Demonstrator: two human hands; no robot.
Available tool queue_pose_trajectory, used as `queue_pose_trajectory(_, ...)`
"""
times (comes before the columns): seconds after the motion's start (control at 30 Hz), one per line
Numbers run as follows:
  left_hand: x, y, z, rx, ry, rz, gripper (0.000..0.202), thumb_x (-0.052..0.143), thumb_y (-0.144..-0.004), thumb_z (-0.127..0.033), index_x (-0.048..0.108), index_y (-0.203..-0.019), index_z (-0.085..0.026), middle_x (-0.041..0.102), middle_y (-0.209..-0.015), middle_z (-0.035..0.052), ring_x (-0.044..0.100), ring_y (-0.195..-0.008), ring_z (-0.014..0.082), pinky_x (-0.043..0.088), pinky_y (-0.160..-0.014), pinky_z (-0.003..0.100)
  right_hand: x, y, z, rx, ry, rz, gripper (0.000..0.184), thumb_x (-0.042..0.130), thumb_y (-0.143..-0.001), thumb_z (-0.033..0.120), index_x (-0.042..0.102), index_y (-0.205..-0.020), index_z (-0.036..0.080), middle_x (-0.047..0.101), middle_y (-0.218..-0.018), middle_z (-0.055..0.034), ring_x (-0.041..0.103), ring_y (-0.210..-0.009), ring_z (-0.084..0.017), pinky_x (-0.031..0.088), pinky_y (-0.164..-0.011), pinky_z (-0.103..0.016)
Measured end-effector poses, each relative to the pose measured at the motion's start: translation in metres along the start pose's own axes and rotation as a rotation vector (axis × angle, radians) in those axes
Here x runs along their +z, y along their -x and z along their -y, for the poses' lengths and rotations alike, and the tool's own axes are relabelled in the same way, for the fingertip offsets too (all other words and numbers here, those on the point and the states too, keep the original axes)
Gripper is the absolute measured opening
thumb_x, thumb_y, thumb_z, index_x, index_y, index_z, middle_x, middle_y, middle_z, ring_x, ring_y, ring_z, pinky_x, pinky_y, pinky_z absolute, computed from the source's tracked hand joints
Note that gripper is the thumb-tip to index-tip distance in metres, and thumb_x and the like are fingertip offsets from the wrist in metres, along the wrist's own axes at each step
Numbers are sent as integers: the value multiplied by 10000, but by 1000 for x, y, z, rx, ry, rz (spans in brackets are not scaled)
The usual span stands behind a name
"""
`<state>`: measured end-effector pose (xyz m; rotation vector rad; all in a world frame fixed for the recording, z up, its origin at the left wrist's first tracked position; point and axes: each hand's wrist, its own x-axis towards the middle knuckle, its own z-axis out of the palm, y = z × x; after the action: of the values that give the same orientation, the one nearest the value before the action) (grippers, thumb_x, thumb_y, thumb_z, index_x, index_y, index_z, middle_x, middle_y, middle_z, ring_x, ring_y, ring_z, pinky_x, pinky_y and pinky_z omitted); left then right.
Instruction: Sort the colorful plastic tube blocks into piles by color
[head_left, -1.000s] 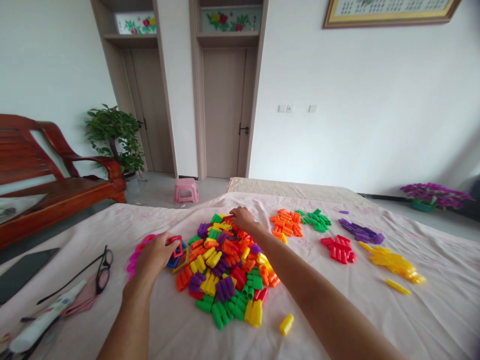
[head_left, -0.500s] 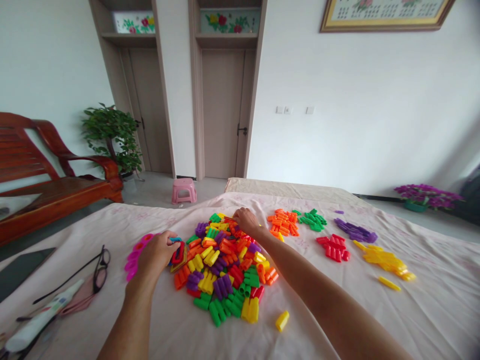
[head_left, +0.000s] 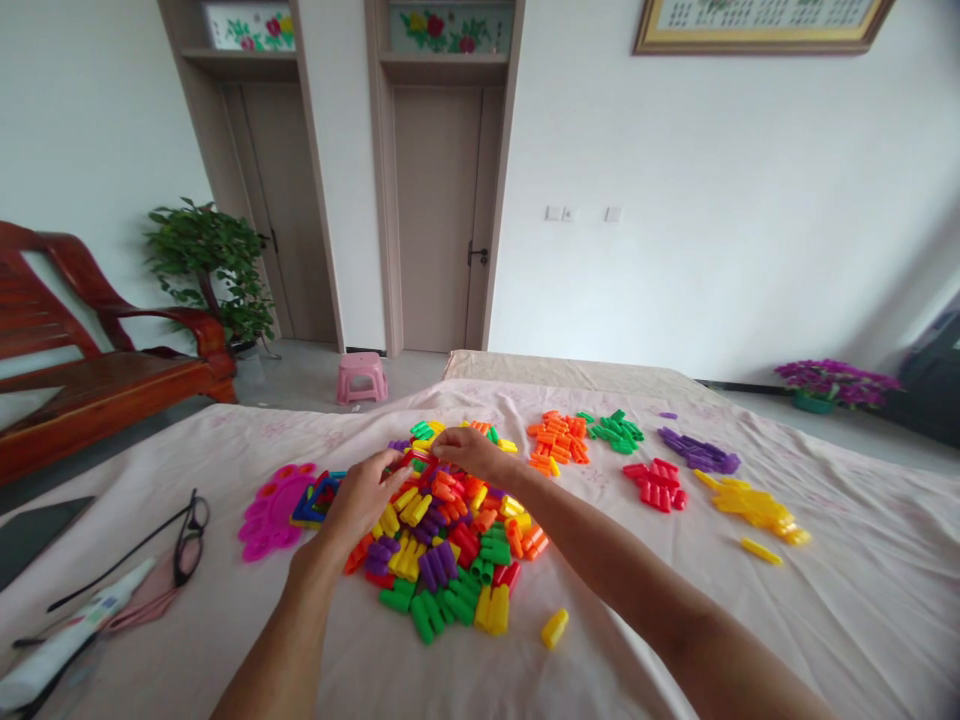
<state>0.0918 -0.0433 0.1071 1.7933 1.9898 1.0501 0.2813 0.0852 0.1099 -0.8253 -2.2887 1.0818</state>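
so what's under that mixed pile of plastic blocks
Pale cloth shows around the near edge of the mixed pile; what lies directly beneath is covered. The left hand also hides some blocks.

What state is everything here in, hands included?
Left hand: fingers bent, grip unclear.
Right hand: fingers bent, grip unclear.
Block pile: heaped, colours mixed.
Orange heap: set apart.
Green heap: set apart.
Red heap: set apart.
Purple heap: set apart.
Yellow heap: set apart.
Glasses: one arm visibly unfolded.
Stool: upright.
Doors: apparently shut.
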Motion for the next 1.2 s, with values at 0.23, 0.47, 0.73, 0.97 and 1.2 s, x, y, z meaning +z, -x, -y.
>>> queue_pose_trajectory(0.23,-30,-1,27,-124,-130,-37,289,546,-859,-429,715,-964,-220,773,-986,62,698,-912,219,456,-744,260,-10,22,1,-12,760,-77,200,591,-894,175,777,-956,218,698,-1067,-87,605,-1048,-222,443,-850,-296)
queue_pose_trajectory(0.47,-42,2,50,-289,-186,-73,293,567,-842,-365,719,-1052,-228,787,-1005,64,714,-907,212,471,-689,243,12,17,-8,-71,1086,11,252,507,-943,187,756,-969,153,656,-1077,-157,563,-1052,-283,455,-849,-372)
queue_pose_trajectory(0.73,-39,2,58,-274,-149,-95,264,613,-790,-305,738,-1004,-216,787,-980,61,714,-902,208,502,-723,248,-13,21,-3,41,757,-112,184,624,-865,239,755,-989,202,690,-1077,-82,608,-1021,-221,436,-813,-286)
queue_pose_trajectory(0.97,-36,-2,47,-197,-94,-118,426,562,-837,-465,708,-1115,-177,754,-1111,108,704,-989,232,519,-845,294,-5,6,8,91,72,-68,173,604,-853,254,701,-760,146,580,-611,37,494,-587,-96,334,-559,-212)
queue_pose_trajectory(1.2,-17,-2,16,-48,250,-1,526,574,-838,-521,656,-1239,-193,739,-1177,75,697,-1014,222,536,-889,316,39,-4,28,15,-228,29,195,644,-850,326,709,-816,145,597,-643,30,535,-595,-93,392,-564,-197)
